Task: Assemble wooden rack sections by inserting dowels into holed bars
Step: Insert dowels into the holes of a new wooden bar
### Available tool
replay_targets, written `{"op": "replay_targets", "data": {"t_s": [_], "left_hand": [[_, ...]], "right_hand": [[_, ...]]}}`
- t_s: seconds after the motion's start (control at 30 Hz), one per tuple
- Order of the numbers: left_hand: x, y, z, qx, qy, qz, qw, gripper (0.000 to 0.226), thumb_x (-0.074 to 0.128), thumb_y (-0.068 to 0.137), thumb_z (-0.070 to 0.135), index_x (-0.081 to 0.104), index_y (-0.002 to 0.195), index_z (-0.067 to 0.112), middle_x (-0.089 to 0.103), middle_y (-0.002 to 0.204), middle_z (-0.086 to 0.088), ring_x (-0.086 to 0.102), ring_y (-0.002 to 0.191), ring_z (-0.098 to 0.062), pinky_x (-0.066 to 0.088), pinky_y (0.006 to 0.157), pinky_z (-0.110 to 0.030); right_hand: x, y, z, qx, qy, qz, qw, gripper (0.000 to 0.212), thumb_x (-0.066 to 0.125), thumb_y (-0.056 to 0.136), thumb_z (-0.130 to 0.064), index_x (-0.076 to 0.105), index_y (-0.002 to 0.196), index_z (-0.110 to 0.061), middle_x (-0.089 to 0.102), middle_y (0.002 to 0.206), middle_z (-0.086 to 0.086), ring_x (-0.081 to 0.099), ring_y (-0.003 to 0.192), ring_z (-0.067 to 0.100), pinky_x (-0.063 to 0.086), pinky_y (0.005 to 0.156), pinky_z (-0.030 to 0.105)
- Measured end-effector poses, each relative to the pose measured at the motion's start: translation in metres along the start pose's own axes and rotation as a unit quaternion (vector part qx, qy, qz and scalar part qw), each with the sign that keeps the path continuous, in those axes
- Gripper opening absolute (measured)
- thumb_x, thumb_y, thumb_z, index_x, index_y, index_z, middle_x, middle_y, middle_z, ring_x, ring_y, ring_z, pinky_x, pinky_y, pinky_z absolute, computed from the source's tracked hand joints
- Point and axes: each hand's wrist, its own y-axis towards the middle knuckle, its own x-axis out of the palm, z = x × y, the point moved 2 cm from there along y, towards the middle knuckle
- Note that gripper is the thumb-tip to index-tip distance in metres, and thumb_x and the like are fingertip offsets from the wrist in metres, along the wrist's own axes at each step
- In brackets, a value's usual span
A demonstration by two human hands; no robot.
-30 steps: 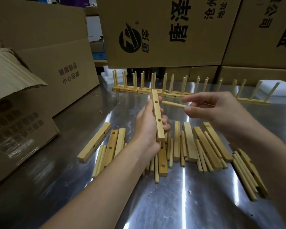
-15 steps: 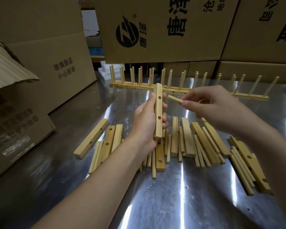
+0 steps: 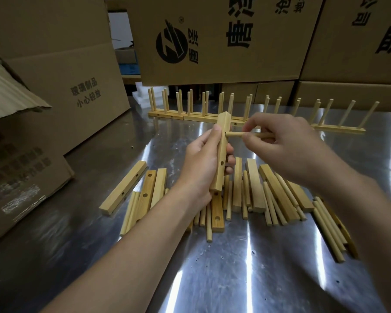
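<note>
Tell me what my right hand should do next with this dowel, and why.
Probably push the dowel straight into the bar: the right hand pinches it with its tip at the bar's upper hole, and the left hand grips the bar upright.

The left hand (image 3: 201, 163) is curled round an upright bar (image 3: 223, 150), thumb along its left face. To the bar's right, the right hand (image 3: 287, 145) pinches a level dowel (image 3: 234, 134) between thumb and forefinger.
</note>
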Motion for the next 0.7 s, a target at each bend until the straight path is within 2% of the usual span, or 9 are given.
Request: {"op": "replay_targets", "data": {"t_s": [0.13,0.27,0.43,0.47,0.5,0.57,0.7], "left_hand": [[0.0012,-0.0016,0.0026,0.023,0.03,-0.002,0.999,0.036,0.048,0.113,0.042,0.069,0.125,0.015,0.062,0.08,-0.001,0.055,0.057,-0.01,0.045,0.047,-0.022],[0.0027,-0.0051,0.0049,0.09,0.132,0.012,0.987,0.041,0.042,0.115,0.041,0.07,0.108,0.013,0.063,0.079,0.0,0.053,0.055,-0.009,0.044,0.049,-0.023],[0.006,-0.0076,0.0054,0.123,0.159,0.01,0.98,0.043,0.036,0.116,0.039,0.067,0.107,0.011,0.06,0.079,0.0,0.05,0.055,-0.009,0.042,0.049,-0.022],[0.0065,-0.0077,0.0054,0.121,0.151,0.008,0.981,0.043,0.035,0.116,0.039,0.066,0.106,0.011,0.059,0.078,0.0,0.049,0.055,-0.009,0.042,0.049,-0.022],[0.0067,-0.0074,0.0052,0.113,0.135,0.004,0.984,0.043,0.034,0.116,0.04,0.066,0.107,0.011,0.059,0.078,0.0,0.049,0.055,-0.01,0.042,0.049,-0.022],[0.0076,-0.0058,0.0052,0.079,0.076,-0.02,0.994,0.046,0.033,0.117,0.042,0.066,0.111,0.011,0.06,0.08,-0.002,0.048,0.055,-0.011,0.04,0.049,-0.023],[0.0071,-0.0032,0.007,0.0,-0.029,-0.09,0.996,0.038,0.039,0.114,0.04,0.065,0.117,0.012,0.06,0.084,-0.001,0.048,0.058,-0.009,0.039,0.049,-0.021]], "right_hand": [[0.0015,-0.0008,0.0005,-0.015,-0.037,0.011,0.999,0.021,0.057,0.099,-0.051,0.068,0.106,-0.035,0.062,0.077,-0.013,0.058,0.069,0.0,0.04,0.058,0.023],[0.0025,-0.0004,-0.0006,-0.031,-0.042,0.028,0.998,0.033,0.053,0.094,-0.057,0.073,0.104,-0.034,0.06,0.069,-0.017,0.06,0.072,-0.006,0.039,0.055,0.022],[0.0018,-0.0016,-0.0011,-0.045,-0.034,0.041,0.998,0.035,0.054,0.098,-0.054,0.078,0.107,-0.03,0.069,0.074,-0.01,0.064,0.068,0.006,0.058,0.063,0.039],[0.0013,-0.0015,-0.001,-0.048,-0.029,0.044,0.997,0.034,0.055,0.099,-0.052,0.079,0.106,-0.03,0.068,0.071,-0.01,0.064,0.067,0.006,0.057,0.061,0.034],[0.0009,-0.0013,-0.0009,-0.051,-0.02,0.048,0.997,0.031,0.058,0.099,-0.049,0.08,0.106,-0.028,0.065,0.067,-0.013,0.063,0.066,0.003,0.052,0.056,0.022],[-0.0012,-0.0009,-0.0001,-0.047,0.006,0.052,0.998,0.024,0.063,0.102,-0.042,0.081,0.104,-0.026,0.061,0.059,-0.017,0.06,0.063,-0.005,0.044,0.055,0.011],[-0.0038,-0.0004,-0.0011,-0.036,0.031,0.032,0.998,0.02,0.063,0.103,-0.04,0.079,0.099,-0.029,0.066,0.07,-0.025,0.057,0.056,-0.002,0.04,0.052,0.009]]}}
